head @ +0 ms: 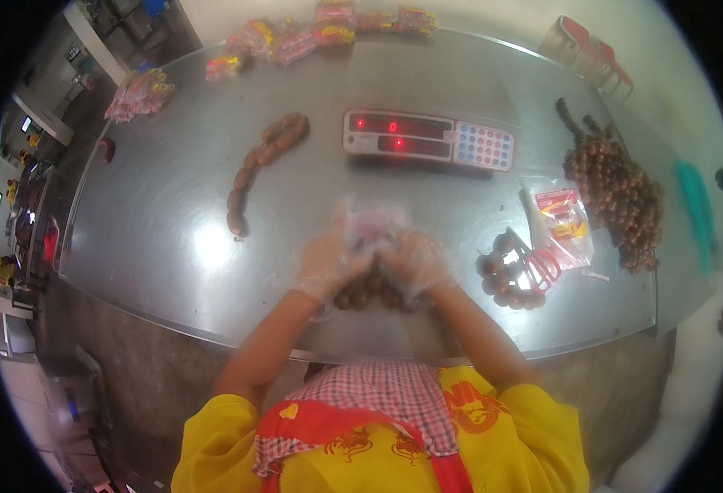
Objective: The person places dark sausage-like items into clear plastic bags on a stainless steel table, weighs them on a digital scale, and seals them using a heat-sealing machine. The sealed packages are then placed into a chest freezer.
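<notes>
My left hand [327, 264] and my right hand [418, 259] both wear clear plastic gloves. Between them they grip a blurred plastic bag [375, 220] with pinkish print. Right below the bag, close to my wrists, lies a bunch of round brown sausages [367, 294] on the steel table [170, 203]; my hands hide its upper part. Whether any sausage is inside the bag I cannot tell. To the right of my right hand, red-handled scissors [542, 271] rest beside a short string of sausages [497, 283].
A scale display with keypad [428, 140] stands ahead. One sausage chain [250, 172] lies left; a large sausage heap [614, 191] sits right, beside a stack of printed bags [560, 222]. Filled packs [275, 43] line the far edge, with more packs [139, 93] at the far left corner.
</notes>
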`<state>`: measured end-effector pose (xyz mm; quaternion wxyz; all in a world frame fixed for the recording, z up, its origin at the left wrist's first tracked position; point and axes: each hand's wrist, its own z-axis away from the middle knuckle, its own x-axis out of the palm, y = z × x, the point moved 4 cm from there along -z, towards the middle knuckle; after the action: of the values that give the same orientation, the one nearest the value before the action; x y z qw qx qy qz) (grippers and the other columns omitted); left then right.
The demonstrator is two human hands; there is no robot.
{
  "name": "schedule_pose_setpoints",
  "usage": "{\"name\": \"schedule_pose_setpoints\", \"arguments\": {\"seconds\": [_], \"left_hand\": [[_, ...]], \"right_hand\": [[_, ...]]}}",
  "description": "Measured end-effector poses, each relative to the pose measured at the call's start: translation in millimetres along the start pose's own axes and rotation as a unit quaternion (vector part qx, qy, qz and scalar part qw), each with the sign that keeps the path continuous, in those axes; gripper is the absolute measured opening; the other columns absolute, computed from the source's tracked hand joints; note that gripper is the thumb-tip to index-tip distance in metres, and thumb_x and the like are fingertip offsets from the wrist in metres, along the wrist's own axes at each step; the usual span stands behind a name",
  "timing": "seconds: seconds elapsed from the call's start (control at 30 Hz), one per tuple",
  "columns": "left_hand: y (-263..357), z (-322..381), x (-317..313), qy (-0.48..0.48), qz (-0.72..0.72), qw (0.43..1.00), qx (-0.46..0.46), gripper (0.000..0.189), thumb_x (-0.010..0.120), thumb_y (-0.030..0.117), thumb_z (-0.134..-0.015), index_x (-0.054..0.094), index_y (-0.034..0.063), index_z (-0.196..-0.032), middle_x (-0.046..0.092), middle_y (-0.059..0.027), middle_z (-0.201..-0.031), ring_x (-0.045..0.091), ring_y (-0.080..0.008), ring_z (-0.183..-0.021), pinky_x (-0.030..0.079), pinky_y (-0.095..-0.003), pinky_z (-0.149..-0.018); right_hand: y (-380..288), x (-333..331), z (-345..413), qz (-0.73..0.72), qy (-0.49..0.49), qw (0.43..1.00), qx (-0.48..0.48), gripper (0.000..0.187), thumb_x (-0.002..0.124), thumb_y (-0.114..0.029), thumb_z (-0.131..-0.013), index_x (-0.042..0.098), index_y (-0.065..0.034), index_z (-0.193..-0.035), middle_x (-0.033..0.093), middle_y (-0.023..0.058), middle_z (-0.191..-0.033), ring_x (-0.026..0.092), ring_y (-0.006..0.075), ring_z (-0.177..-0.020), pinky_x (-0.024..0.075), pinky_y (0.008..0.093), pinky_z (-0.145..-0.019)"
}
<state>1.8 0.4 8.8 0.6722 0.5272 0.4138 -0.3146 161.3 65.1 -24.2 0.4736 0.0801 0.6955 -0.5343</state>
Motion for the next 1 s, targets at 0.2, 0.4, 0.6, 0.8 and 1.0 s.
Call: {"name": "schedule_pose_setpoints", "arguments": {"seconds": [0.2, 0.4, 0.6, 0.8, 1.0], "left_hand": [[21.1, 25.5, -18.9, -0.094, -0.019, 0.993, 0.073, 0.120, 0.079, 0.046, -0.068, 0.006, 0.0017, -0.153, 0.066, -0.0265, -0.104, 0.065, -0.0438, -0.094, 0.052, -0.0469, -0.080], [20.0, 78.2, -13.7, -0.116, 0.087, 0.985, 0.094, 0.130, 0.081, 0.052, -0.064, 0.002, -0.0002, -0.153, 0.067, -0.0277, -0.103, 0.067, -0.0421, -0.092, 0.054, -0.0440, -0.079], [-8.0, 35.7, 5.9, -0.001, 0.122, 0.992, -0.008, 0.119, 0.076, 0.058, -0.068, 0.012, 0.0043, -0.153, 0.069, -0.0258, -0.086, 0.068, -0.0436, -0.081, 0.054, -0.0454, -0.071], [-11.3, -20.1, -15.7, 0.111, 0.144, 0.983, -0.022, 0.107, 0.073, 0.054, -0.076, 0.013, 0.0103, -0.154, 0.068, -0.0274, -0.097, 0.066, -0.0440, -0.093, 0.052, -0.0470, -0.080], [6.7, 45.9, -37.4, -0.063, 0.309, 0.923, 0.220, 0.084, 0.072, 0.043, -0.083, 0.031, 0.0157, -0.150, 0.061, -0.0259, -0.114, 0.062, -0.0420, -0.100, 0.049, -0.0481, -0.085]], "right_hand": [[-18.7, -21.5, 34.4, 0.089, -0.063, 0.993, -0.037, 0.039, 0.070, -0.029, -0.076, 0.066, -0.0053, -0.107, 0.068, 0.0200, -0.094, 0.066, 0.0357, -0.088, 0.0527, 0.0458, -0.081], [-37.1, -44.4, 72.9, -0.099, -0.164, 0.978, -0.089, 0.045, 0.073, -0.024, -0.073, 0.061, 0.0013, -0.108, 0.065, 0.0238, -0.100, 0.064, 0.0370, -0.097, 0.0513, 0.0447, -0.087], [-23.2, -5.3, 34.9, -0.047, -0.094, 0.994, -0.007, 0.047, 0.074, -0.024, -0.072, 0.060, -0.0015, -0.110, 0.064, 0.0229, -0.098, 0.063, 0.0375, -0.100, 0.0510, 0.0430, -0.089], [-43.2, -8.9, -10.4, 0.205, -0.005, 0.959, -0.197, 0.041, 0.073, -0.031, -0.075, 0.062, -0.0094, -0.108, 0.064, 0.0179, -0.099, 0.063, 0.0368, -0.090, 0.0509, 0.0460, -0.081], [-18.4, -31.6, 26.6, -0.092, -0.129, 0.979, -0.124, 0.043, 0.080, -0.024, -0.072, 0.060, -0.0064, -0.106, 0.060, 0.0173, -0.102, 0.060, 0.0367, -0.096, 0.0495, 0.0425, -0.085]]}}
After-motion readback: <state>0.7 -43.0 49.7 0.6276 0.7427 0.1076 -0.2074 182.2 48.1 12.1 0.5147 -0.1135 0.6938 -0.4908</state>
